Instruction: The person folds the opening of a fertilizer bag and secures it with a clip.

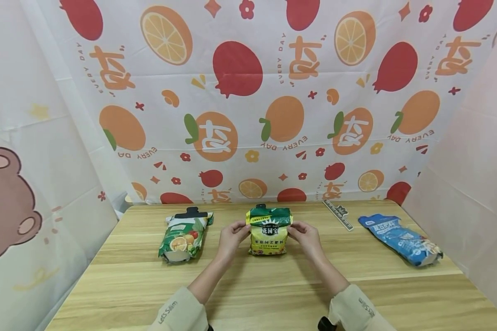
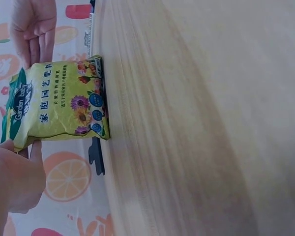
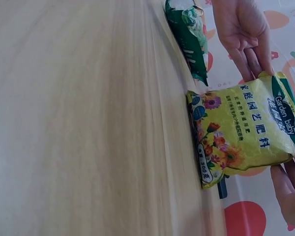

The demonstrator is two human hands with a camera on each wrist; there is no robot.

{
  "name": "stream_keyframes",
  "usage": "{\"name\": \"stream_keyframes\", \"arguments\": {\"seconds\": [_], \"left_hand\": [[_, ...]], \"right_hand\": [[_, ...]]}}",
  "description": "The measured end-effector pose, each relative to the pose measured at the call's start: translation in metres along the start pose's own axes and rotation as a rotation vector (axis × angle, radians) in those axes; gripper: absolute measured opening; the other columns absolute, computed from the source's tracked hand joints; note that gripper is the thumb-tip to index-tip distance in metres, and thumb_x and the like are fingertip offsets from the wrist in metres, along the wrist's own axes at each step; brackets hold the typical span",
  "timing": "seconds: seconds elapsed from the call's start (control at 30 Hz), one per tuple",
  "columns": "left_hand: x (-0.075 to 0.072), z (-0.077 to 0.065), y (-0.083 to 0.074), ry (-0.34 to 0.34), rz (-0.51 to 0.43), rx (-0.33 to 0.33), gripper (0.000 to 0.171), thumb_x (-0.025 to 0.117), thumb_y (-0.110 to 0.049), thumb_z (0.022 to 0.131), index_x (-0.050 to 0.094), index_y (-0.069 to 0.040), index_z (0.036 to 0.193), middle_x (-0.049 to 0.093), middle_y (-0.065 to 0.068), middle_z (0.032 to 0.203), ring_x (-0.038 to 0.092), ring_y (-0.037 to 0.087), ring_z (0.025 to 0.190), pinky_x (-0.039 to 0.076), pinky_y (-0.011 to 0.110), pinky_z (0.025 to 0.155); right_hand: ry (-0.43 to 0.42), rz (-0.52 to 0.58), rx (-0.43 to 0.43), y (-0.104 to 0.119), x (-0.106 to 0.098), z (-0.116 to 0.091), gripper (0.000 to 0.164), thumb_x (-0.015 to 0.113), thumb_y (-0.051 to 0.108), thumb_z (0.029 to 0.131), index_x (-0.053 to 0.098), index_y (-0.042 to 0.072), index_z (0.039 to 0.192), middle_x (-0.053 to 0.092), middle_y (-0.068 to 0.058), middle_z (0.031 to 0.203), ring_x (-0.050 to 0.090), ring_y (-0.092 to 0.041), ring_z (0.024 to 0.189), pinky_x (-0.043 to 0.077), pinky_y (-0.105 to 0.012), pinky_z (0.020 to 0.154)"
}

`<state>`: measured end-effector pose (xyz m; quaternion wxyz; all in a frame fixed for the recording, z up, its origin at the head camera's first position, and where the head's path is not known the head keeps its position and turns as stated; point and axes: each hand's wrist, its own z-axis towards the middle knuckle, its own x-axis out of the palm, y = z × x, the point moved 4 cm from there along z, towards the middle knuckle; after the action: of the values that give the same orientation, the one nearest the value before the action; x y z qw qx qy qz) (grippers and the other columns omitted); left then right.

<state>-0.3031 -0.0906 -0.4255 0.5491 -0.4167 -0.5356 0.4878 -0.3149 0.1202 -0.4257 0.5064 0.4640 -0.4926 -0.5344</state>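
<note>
Near the table's far edge (image 1: 228, 210), both hands (image 1: 233, 234) (image 1: 308, 236) pinch a yellow bag (image 1: 268, 236); head view alone shows a blue bag (image 1: 402, 241).

Lane over the light wood table (image 1: 277, 292) runs between the forearms (image 1: 215, 278) to the yellow-and-green plastic bag (image 1: 268, 236); left hand (image 1: 233, 233) and right hand (image 1: 308, 233) block its sides. From here, slot left to the green-and-white plastic pouch (image 1: 182, 236) looks tight; gap right to the blue plastic pouch (image 1: 401, 241), wider. Printed white fabric (image 1: 244, 110) walls off the back.
</note>
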Motion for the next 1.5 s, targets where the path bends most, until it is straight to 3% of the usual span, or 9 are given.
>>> {"name": "stream_keyframes", "arguments": {"seconds": [0.2,0.3,0.47,0.53,0.6,1.03,1.27,1.37,1.5], "left_hand": [[0.001,0.0,0.0,0.017,-0.008,0.014,0.026,0.055,0.001,0.09,0.052,0.019,0.109,0.06,0.025,0.104,0.059,0.03,0.1,0.048,0.029,0.083],[0.001,-0.001,0.0,0.022,-0.012,0.018,0.026,0.055,0.001,0.09,0.052,0.019,0.109,0.06,0.026,0.105,0.059,0.031,0.1,0.047,0.029,0.083],[0.0,-0.002,0.001,0.025,-0.006,0.01,0.027,0.056,0.0,0.09,0.052,0.02,0.109,0.059,0.027,0.105,0.059,0.031,0.1,0.048,0.029,0.083],[0.001,-0.002,0.0,0.029,-0.001,0.009,0.029,0.056,-0.001,0.091,0.051,0.02,0.11,0.059,0.027,0.106,0.059,0.032,0.101,0.048,0.03,0.083],[0.0,-0.002,0.001,0.031,-0.003,0.005,0.029,0.056,-0.002,0.091,0.051,0.019,0.111,0.058,0.028,0.107,0.058,0.032,0.102,0.047,0.03,0.084],[-0.001,0.0,0.003,-0.001,0.097,0.013,0.025,0.061,0.004,0.085,0.058,0.014,0.108,0.063,0.021,0.102,0.06,0.026,0.096,0.048,0.031,0.083],[-0.002,0.001,0.002,0.005,0.102,0.003,0.041,0.062,0.004,0.084,0.047,0.013,0.121,0.054,0.025,0.117,0.054,0.033,0.105,0.046,0.033,0.086],[-0.002,0.001,-0.004,0.033,0.179,0.06,0.052,0.065,0.003,0.081,0.042,0.009,0.127,0.047,0.025,0.126,0.048,0.036,0.112,0.043,0.038,0.09],[0.001,0.003,-0.016,0.118,0.437,0.232,0.057,0.071,0.001,0.077,0.048,-0.001,0.128,0.046,0.018,0.131,0.042,0.036,0.119,0.036,0.046,0.096]], "right_hand": [[-0.003,-0.102,-0.134,0.011,-0.005,-0.001,0.035,0.062,0.002,0.086,0.053,-0.007,0.118,0.058,-0.021,0.112,0.057,-0.031,0.102,0.047,-0.033,0.085],[-0.017,-0.314,-0.385,0.021,-0.005,-0.004,0.037,0.066,0.005,0.084,0.055,-0.001,0.118,0.056,-0.016,0.12,0.054,-0.03,0.107,0.045,-0.033,0.088],[-0.001,-0.692,-0.966,0.037,0.003,-0.012,0.031,0.072,0.0,0.077,0.063,0.0,0.106,0.057,-0.013,0.118,0.05,-0.031,0.112,0.039,-0.038,0.095],[0.047,-0.759,-1.106,0.038,0.006,-0.013,0.031,0.074,-0.001,0.074,0.064,-0.001,0.103,0.059,-0.015,0.116,0.049,-0.032,0.114,0.038,-0.041,0.096],[0.096,-0.811,-1.164,0.037,0.009,-0.013,0.031,0.074,0.001,0.074,0.065,0.0,0.103,0.059,-0.014,0.116,0.049,-0.032,0.115,0.038,-0.042,0.096],[0.175,-0.922,-1.112,0.029,0.013,-0.007,0.035,0.073,0.007,0.077,0.063,0.003,0.11,0.062,-0.012,0.112,0.054,-0.031,0.108,0.039,-0.046,0.094],[0.21,-0.922,-1.005,0.025,0.013,-0.006,0.036,0.072,0.007,0.079,0.061,0.004,0.114,0.061,-0.009,0.113,0.056,-0.026,0.105,0.044,-0.039,0.089],[0.214,-0.921,-0.958,0.025,0.013,-0.006,0.038,0.071,0.006,0.08,0.06,0.005,0.116,0.061,-0.007,0.114,0.055,-0.022,0.105,0.045,-0.036,0.088],[0.222,-0.918,-0.916,0.024,0.013,-0.007,0.037,0.07,0.005,0.081,0.06,0.006,0.117,0.06,-0.008,0.114,0.055,-0.021,0.106,0.045,-0.036,0.088]]}}
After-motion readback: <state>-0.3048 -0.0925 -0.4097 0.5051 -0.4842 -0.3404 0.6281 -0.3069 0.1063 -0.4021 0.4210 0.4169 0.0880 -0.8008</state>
